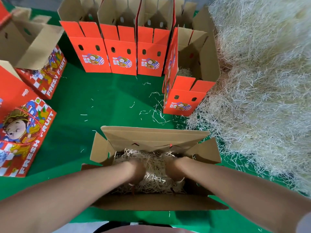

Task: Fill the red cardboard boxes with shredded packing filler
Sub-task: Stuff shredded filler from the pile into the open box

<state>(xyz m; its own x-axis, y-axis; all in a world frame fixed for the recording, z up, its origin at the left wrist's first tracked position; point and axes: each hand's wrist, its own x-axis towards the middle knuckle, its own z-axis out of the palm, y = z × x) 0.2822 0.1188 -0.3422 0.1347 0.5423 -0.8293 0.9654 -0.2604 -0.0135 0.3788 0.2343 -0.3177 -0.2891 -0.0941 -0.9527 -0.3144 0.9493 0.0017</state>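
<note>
Green counter (94, 91), and right at the near edge sits an open box (151, 137), flaps spread and brown insides showing. The person has both arms down in it. The left grip (136, 171) and the right grip (175, 170) are sunk into the shredded filler (151, 163) that covers the bottom of that box, side by side with a gap between them. Honestly can't tell if either grip is clenched on a wad of the stuff or just pressing on it. The fingers are blurry and half buried in strands.

The main filler heap (260, 81) takes up the whole right side of the counter, pale and straw-like, and its edge comes close to the open box's right flap. A red box (183, 101) stands upright against the heap with a small tuft (184, 71) of filler down inside. A row of three red boxes (120, 56) stands along the far side, tops open, packed side by side. On the left are two more with "FRESH FRUIT" lettering, a nearer printed box (21, 125) and a farther printed box (48, 76) with its flaps up. Loose strands (156, 111) lie scattered on the counter between the open box and the red box.
</note>
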